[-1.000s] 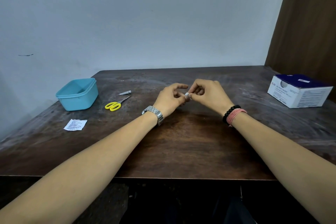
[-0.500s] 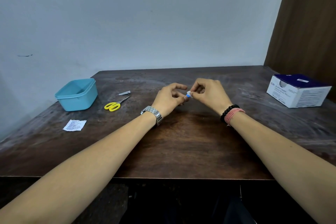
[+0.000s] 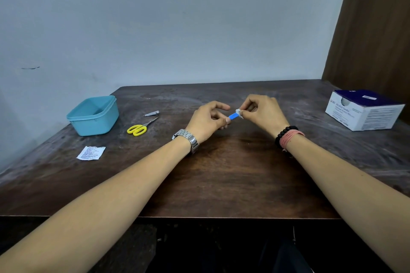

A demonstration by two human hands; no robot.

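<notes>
Two hands meet over the middle of the table (image 3: pixel 221 179), both pinching the same small item. Left hand (image 3: pixel 206 122): thumb and curled fingers pinch the near-left end of a blue strip (image 3: pixel 233 115). Its index finger sticks out straight to the right and touches nothing. Right hand (image 3: pixel 264 112): thumb and forefinger pinch a crumpled white tab (image 3: pixel 238 112) at the strip's far-right end, other fingers curled in. The strip spans the gap between the hands, tilted. Can't tell how the tab joins the strip.

Metal watch (image 3: pixel 187 139) on the left wrist, black beads and pink bands (image 3: pixel 288 137) on the right.

Left side of the table:
- open teal tub (image 3: pixel 95 117) at far left
- nail clipper (image 3: pixel 151 113) right of the tub
- yellow scissors (image 3: pixel 139 128) just near of the clipper, not touching it
- printed white sachet (image 3: pixel 91 152) nearer, lying flat

Far right: white-and-blue box (image 3: pixel 363 113), well apart from both hands.
</notes>
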